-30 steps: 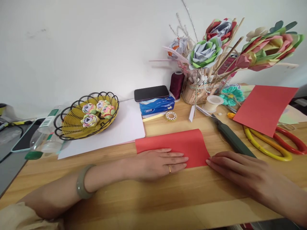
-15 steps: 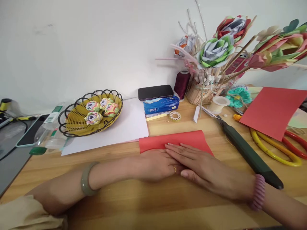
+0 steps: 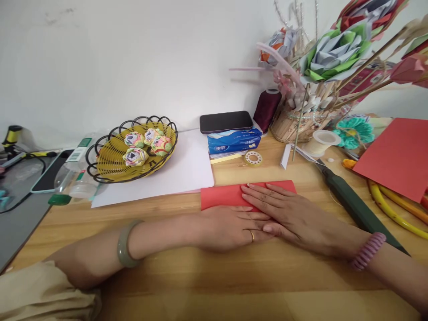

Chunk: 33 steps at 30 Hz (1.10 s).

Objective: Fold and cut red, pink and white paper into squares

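Pale wall [image 3: 133,67] backs a wooden table [image 3: 214,276], where a yellow basket [image 3: 109,167] holding paper flowers [image 3: 135,157] rests on white sheets [image 3: 195,169] at left. At centre, the left hand [image 3: 230,226] lies flat on the red paper [image 3: 220,196], its grip relaxed around nothing; the right hand [image 3: 289,214], equally unclenched, overlaps its fingers. The paper seems doubled over, flattening probably unfinished, though the hands hide its near edge. Rightward, a dark-handled tool [image 3: 351,200] may crowd the right hand; beyond lies another red sheet [image 3: 394,156], apparently unfolded.

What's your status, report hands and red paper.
Left hand flat over red paper. Right hand overlapping left, also on paper. Dark green handle beyond right hand.
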{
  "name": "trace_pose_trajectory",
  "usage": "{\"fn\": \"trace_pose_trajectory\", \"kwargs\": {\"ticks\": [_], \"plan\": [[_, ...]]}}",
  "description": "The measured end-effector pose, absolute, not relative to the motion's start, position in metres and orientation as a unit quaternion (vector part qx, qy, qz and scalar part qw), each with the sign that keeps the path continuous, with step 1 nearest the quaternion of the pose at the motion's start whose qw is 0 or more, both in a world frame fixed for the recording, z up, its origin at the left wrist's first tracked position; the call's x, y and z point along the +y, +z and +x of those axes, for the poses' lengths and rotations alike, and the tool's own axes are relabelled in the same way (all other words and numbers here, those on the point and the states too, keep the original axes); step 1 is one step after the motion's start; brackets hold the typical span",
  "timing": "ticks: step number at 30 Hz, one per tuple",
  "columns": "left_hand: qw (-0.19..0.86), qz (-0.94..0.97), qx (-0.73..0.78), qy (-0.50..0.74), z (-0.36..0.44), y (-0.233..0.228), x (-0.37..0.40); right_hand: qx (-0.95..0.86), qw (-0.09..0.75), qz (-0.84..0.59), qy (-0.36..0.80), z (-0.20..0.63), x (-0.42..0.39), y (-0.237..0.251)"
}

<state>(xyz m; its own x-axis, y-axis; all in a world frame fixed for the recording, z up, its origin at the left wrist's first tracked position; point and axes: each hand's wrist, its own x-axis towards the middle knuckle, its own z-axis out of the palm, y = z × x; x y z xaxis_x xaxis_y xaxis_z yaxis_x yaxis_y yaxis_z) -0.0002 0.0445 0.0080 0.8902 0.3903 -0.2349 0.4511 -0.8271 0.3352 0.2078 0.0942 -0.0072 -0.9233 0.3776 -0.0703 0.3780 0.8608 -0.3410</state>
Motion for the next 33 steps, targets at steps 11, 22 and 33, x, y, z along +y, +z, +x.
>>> {"fn": "trace_pose_trajectory", "kwargs": {"ticks": [11,22,33], "plan": [[0.192,0.951,0.227,-0.083,0.003,0.009,0.038,0.972,-0.009,0.196,-0.129,0.211,0.089,-0.011],[0.231,0.941,0.248,-0.021,0.001,0.005,0.026,0.97,-0.036,0.207,-0.122,0.222,0.072,-0.016],[0.184,0.882,0.431,0.044,-0.001,-0.018,0.017,0.971,-0.02,0.218,-0.1,0.213,0.071,-0.016]]}}
